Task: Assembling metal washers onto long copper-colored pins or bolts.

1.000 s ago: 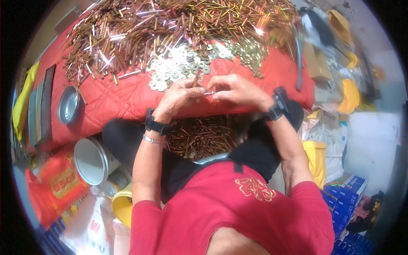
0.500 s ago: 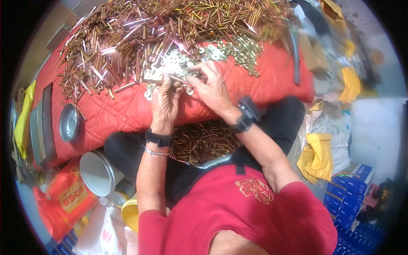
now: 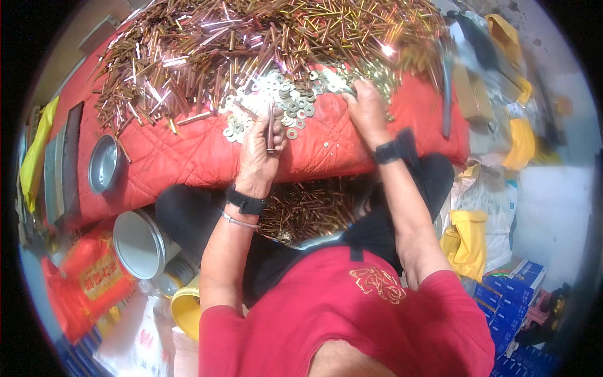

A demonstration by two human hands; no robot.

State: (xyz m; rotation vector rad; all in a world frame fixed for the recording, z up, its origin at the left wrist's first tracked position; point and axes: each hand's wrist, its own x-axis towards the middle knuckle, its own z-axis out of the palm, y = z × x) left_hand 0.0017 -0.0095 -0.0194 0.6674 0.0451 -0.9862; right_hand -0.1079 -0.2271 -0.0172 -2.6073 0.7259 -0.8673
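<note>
A slender, copper-coloured metal rod (image 3: 271, 133) is gripped in the left hand (image 3: 258, 156), with its near end left projecting, beside the flat, silver-grey, ring-shaped metal washers (image 3: 298, 108). The right hand (image 3: 368, 113) is placed, fingers curled, at the small, brass-coloured metal pieces (image 3: 390, 83) farther right; whether anything is pinched there cannot be told. Both groups are supported on a red, quilted fabric cover (image 3: 195, 146), near of a broad heap of similar copper-coloured rods (image 3: 213, 38). The held rod is judged light, stiff, not fragile, and possibly slippery on its shiny surface; it is best grasped around mid-length, ends left free.
</note>
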